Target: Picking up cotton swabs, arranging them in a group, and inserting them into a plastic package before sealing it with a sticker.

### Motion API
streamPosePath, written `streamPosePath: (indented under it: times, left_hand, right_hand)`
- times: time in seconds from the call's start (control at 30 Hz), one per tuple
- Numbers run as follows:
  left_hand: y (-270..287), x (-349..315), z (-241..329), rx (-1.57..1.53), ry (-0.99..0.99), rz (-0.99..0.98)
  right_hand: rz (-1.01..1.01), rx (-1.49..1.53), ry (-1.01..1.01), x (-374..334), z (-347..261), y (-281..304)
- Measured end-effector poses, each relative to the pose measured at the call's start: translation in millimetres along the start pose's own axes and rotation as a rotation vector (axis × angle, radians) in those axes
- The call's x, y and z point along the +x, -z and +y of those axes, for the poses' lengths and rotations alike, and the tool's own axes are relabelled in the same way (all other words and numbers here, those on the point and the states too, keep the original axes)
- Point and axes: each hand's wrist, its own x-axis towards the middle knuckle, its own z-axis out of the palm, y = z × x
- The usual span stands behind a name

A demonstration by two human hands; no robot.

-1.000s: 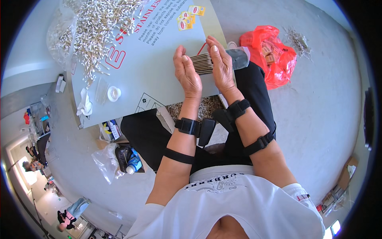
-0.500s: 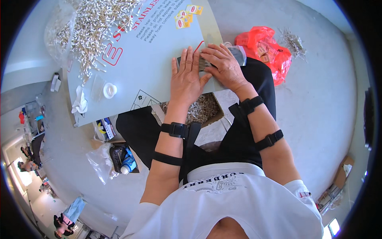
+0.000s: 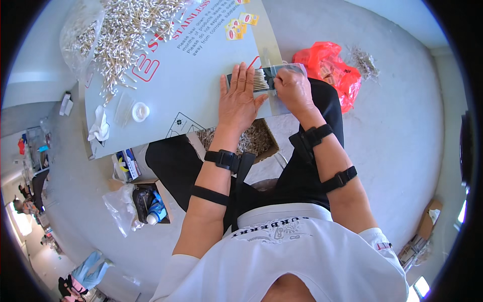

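My left hand [image 3: 237,100] lies flat with fingers stretched out on the left part of a dark strip [image 3: 270,75] at the table's near right edge. Just right of its fingers, a row of cotton swabs [image 3: 260,79] lies side by side on the strip. My right hand [image 3: 294,90] is curled closed over the strip's right part; what its fingers grip is hidden. Clear film [image 3: 275,103] shows beside that hand. A heap of loose cotton swabs [image 3: 126,38] covers the table's far left, next to a clear plastic bag [image 3: 80,45].
On the table [image 3: 186,100] are a round white tub [image 3: 140,111], a crumpled tissue [image 3: 99,126] and several yellow labels [image 3: 241,26]. An open box [image 3: 259,141] sits below the table edge. A red plastic bag [image 3: 327,65] stands on the floor at right.
My right hand has gone from flat, spread fingers to a closed fist, slightly right and down, uncovering more of the swab row. My left hand has stayed almost in place.
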Motion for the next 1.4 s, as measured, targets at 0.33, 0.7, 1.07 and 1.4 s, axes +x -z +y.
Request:
streamPosePath:
  times: [0.33, 0.7, 1.07, 1.4]
  left_hand:
    - [-9, -2, -6, -0.011, -0.040, 0.079]
    - [-12, 0, 0, -0.021, -0.019, 0.120]
    - [-21, 6, 26, -0.029, 0.032, 0.139]
    - [-16, 5, 31, -0.042, -0.028, 0.096]
  right_hand:
    - [-0.519, -0.590, 0.043, 34, -59, 4]
    - [-0.448, -0.447, -0.238, 47, -25, 10]
    - [-0.412, 0.064, -0.344, 42, 14, 2]
    - [-0.386, -0.096, -0.239, 38, -10, 13]
